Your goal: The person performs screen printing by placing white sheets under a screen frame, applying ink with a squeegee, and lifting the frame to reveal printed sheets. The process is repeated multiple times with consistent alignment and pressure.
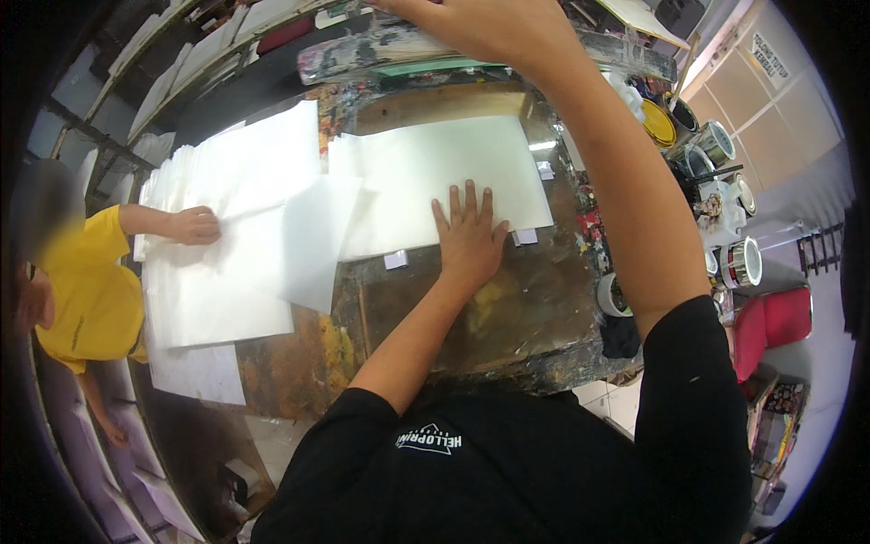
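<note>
We are pressing our left hand [469, 238] flat, fingers spread wide, onto the near edge of a white paper sheet [435, 177] lying on the paint-stained worktable [507, 317]. Our right hand [480, 27] is reaching beyond the sheet's far edge; we cannot tell how open it is. Left of the sheet, a co-worker's hand [193, 225] is resting on a stack of white sheets [217, 272].

White wall sign [768, 54], upper right

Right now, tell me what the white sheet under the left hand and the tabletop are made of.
White sheet: seemingly paper, matte, thin, lying flat under the left hand. Tabletop: probably a glass or clear plastic pane over wood; it looks glossy, reflects a light, and is smeared with dried paint.
</note>
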A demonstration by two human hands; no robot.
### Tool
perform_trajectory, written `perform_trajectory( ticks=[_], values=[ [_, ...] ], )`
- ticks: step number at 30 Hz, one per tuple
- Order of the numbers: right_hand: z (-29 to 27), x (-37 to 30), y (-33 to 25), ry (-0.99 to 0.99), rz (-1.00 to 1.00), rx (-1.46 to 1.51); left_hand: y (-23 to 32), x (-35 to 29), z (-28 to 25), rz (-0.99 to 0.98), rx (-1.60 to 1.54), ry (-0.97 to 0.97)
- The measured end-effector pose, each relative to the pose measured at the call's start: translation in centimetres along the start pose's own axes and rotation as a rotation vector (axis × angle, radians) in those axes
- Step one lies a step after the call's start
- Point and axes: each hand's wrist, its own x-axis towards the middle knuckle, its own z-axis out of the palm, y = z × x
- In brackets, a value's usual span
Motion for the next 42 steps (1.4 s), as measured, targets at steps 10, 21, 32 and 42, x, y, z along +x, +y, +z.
perform_trajectory(
  ticks=[10,21,32,42],
  values=[
    [-1.1,2.2,0.6,-0.089,-0.002,-0.032,-0.2,1.1,-1.3,-0.105,-0.201,-0.084],
    [-1.3,3.4,0.1,-0.113,0.057,-0.077,0.1,1.1,-0.5,0.124,0.054,-0.028],
    [-0.4,3.0,1.0,-0.042,-0.004,-0.120,0.3,0.7,-2.4,0.127,0.013,0.106],
    [6.5,-11.3,0.7,-0.236,-0.096,-0.061,-5.5,-1.8,-18.8,-0.244,-1.211,0.187]
  ],
)
